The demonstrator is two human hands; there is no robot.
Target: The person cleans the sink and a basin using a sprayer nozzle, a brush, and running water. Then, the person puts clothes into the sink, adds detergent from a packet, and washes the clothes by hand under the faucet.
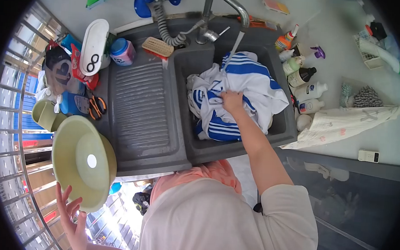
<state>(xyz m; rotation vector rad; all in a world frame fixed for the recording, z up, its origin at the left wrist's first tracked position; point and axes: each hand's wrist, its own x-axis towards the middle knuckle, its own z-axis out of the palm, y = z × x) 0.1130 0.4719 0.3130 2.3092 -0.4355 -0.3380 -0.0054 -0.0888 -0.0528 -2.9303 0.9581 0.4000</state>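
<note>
In the head view, white clothes with blue stripes (pixel 261 80) fill the grey sink basin (pixel 201 148). Water runs onto them from a curved metal faucet (pixel 244 21). My right hand (pixel 232 101) is down on the wet clothes, fingers bent into the fabric and fingertips partly hidden. A pale green plastic basin (pixel 67 147) stands tilted at the left, beside the ribbed drainboard. My left hand (pixel 70 220) is at the near rim of that basin with its fingers spread; whether it touches the rim I cannot tell.
The ribbed drainboard (pixel 140 108) lies left of the sink, with a scrub brush (pixel 157 46) and a jar (pixel 122 52) behind it. Orange-handled scissors (pixel 97 107) are near the green basin. Several bottles (pixel 310 91) line the sink's right side. Metal bars (pixel 15 154) run along the left.
</note>
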